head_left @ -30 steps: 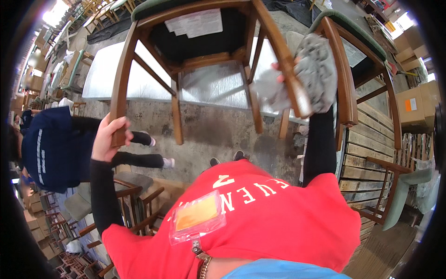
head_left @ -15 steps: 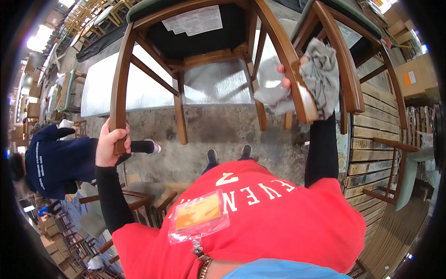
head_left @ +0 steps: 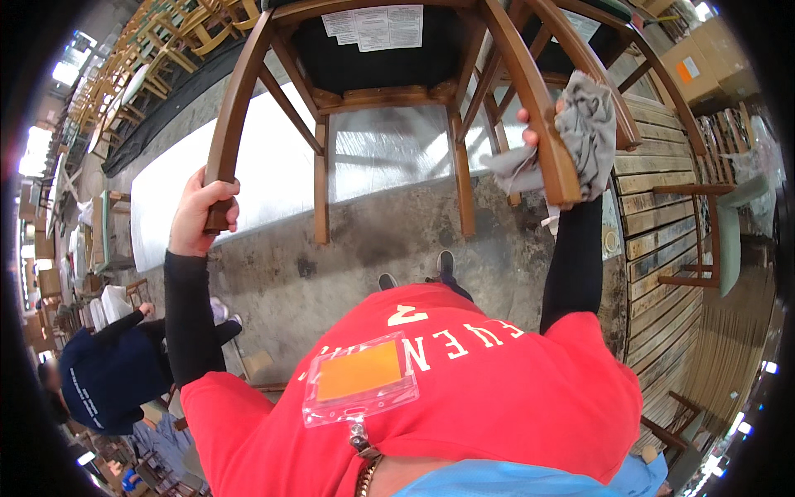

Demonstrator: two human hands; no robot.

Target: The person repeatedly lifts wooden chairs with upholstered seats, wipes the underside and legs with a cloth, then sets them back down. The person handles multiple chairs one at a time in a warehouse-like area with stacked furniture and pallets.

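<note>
A brown wooden chair (head_left: 383, 99) is tipped up before me, its dark underside with white paper labels (head_left: 377, 27) facing me. Near the end of its left leg (head_left: 238, 124), the fingers of my left hand (head_left: 197, 214) are wrapped round the wood. On the right, a crumpled grey cloth (head_left: 591, 137) is pressed about another leg (head_left: 542, 132) of the same chair. My right hand (head_left: 527, 131) grips the cloth there; its fingertips show on the leg's inner side, while the cloth and leg hide the rest.
Close on the right stands a second wooden chair (head_left: 584, 50). Under the chairs lies a low surface with a shiny wrap (head_left: 186, 178). A slatted wooden pallet (head_left: 658, 199), a green-padded chair (head_left: 729, 240) and cardboard boxes (head_left: 704, 66) are further right. A co-worker in navy (head_left: 112, 373) bends at lower left.
The chair now sits higher in view, with my left hand still on its leg. My right hand and the cloth remain at the right leg. The co-worker appears lower at the left.
</note>
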